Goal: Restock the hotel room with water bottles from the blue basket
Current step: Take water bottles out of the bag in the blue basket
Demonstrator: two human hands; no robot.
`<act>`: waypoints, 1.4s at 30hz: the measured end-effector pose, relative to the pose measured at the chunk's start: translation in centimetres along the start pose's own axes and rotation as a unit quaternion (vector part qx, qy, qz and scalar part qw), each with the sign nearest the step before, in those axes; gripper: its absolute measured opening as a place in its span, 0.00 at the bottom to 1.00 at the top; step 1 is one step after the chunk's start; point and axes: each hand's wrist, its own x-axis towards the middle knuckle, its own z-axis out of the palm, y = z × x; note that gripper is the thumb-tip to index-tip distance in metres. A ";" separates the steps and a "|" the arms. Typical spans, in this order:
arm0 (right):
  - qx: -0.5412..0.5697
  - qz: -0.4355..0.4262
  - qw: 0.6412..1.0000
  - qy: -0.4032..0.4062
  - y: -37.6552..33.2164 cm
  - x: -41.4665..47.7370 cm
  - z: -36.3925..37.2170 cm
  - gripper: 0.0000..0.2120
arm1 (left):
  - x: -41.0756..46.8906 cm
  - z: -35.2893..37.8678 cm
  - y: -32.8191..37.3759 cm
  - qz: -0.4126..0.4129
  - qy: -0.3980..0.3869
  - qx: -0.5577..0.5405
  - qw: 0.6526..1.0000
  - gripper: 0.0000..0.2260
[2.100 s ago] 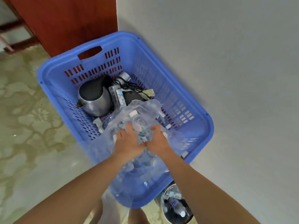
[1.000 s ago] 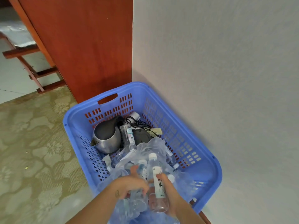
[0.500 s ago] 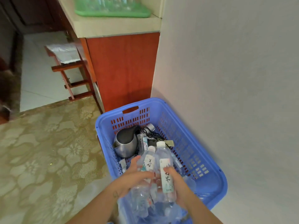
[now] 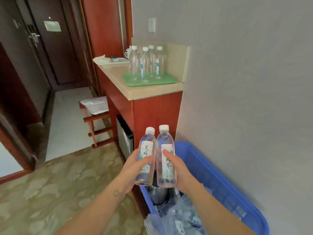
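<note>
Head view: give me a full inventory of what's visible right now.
blue basket: 1, blue, floor by wall
held bottles: 2, clear, white caps, above basket
counter: 1, beige top, red-brown cabinet, beside wall
green tray: 1, green, on counter
tray bottles: 4, clear, white caps, standing on green tray
kettle: 1, steel, inside basket
plastic wrap: 1, clear, inside basket
luggage rack: 1, red-brown wood, beside cabinet
door: 1, dark brown, far left
left grip: 1, holds one bottle
right grip: 1, holds the other
</note>
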 end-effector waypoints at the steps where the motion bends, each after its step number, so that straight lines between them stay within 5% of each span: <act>1: -0.001 -0.012 1.000 -0.007 -0.3 0.4 1.4 0.29 | -0.1 -1.0 1.0 0.018 0.002 0.000 1.000 0.20; 5: -0.015 -0.073 0.997 -0.023 -1.2 2.0 7.3 0.29 | -0.6 -5.8 5.0 0.090 0.009 -0.004 0.996 0.26; 12: -0.125 -0.155 0.980 -0.015 -4.2 4.3 14.9 0.11 | -0.5 -11.3 10.4 0.183 0.029 -0.023 0.983 0.26; 29: -0.152 -0.206 0.966 -0.016 -9.9 14.6 21.1 0.14 | 8.3 -17.1 17.8 0.279 0.070 0.020 0.958 0.23; 34: -0.165 -0.209 0.964 -0.018 -12.4 19.6 21.9 0.26 | 13.6 -18.5 19.8 0.284 0.073 0.013 0.956 0.24; 42: -0.156 -0.209 0.965 -0.019 -14.3 26.9 22.9 0.16 | 20.6 -21.5 21.7 0.290 0.080 0.005 0.954 0.23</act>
